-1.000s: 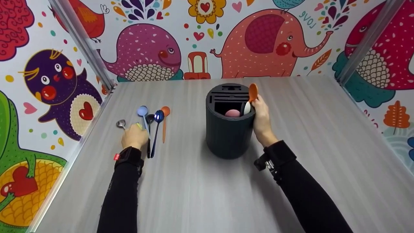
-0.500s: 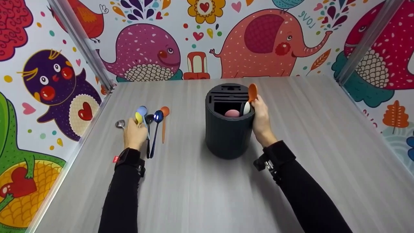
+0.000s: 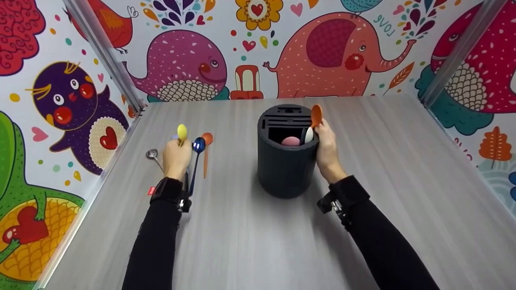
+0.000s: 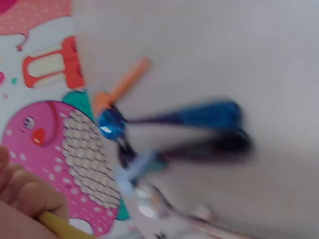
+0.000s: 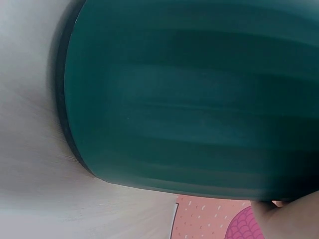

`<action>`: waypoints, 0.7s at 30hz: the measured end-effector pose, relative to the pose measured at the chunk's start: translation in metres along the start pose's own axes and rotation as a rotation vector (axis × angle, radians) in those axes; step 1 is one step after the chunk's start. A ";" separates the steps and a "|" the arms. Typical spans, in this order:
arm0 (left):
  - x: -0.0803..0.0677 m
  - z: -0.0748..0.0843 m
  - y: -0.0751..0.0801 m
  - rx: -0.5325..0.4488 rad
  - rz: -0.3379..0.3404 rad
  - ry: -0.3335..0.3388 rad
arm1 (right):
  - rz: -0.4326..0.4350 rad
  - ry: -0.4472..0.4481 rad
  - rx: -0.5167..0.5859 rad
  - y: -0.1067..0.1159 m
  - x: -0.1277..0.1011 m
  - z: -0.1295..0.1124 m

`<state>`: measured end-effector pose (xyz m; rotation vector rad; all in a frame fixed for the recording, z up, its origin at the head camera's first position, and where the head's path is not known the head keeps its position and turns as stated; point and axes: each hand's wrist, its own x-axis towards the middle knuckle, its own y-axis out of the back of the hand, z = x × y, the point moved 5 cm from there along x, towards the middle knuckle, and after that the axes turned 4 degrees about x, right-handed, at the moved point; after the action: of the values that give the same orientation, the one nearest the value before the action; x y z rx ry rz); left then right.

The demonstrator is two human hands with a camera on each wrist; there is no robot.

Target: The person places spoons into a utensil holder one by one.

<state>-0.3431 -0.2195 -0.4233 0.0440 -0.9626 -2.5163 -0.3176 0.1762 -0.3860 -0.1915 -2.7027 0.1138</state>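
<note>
My left hand (image 3: 177,159) grips a yellow spoon (image 3: 182,132), its bowl pointing up above the fist; the yellow handle (image 4: 62,225) shows below the fingers in the left wrist view. Under and beside this hand lie a small silver ladle (image 3: 152,154), a shiny blue spoon (image 3: 198,145) and an orange spoon (image 3: 207,139). A light blue spoon (image 4: 137,172) and a black one are mostly hidden by the hand in the head view. My right hand (image 3: 327,149) holds the dark green utensil holder (image 3: 285,173) round its right side, fingers near the rim.
Inside the holder stand another orange spoon (image 3: 316,115), a white-headed utensil (image 3: 309,135) and a pink-headed one (image 3: 290,141). Narrow slots cross the holder's back top. Cartoon-printed walls (image 3: 258,52) border the grey table (image 3: 242,241), and a red tag (image 3: 151,190) shows near my left wrist.
My left hand has lifted the yellow spoon and moved slightly right, over the light blue and black spoons. The spoon's bowl now stands upright above the fist. My right hand and the holder stay put.
</note>
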 end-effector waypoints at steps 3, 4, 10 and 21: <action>-0.002 0.018 -0.001 -0.084 0.034 -0.044 | -0.007 -0.013 -0.016 0.000 -0.001 0.001; -0.003 0.025 -0.002 -0.121 0.040 -0.056 | -0.010 -0.017 -0.019 0.000 -0.001 0.001; -0.013 0.064 -0.006 -0.415 -0.044 -0.068 | -0.009 -0.011 -0.001 0.000 -0.002 0.001; -0.040 0.144 -0.015 -0.720 -0.191 -0.115 | -0.001 -0.006 0.008 0.001 0.000 0.001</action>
<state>-0.3395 -0.1030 -0.3290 -0.2402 -0.0436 -2.9166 -0.3179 0.1773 -0.3867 -0.1871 -2.7081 0.1244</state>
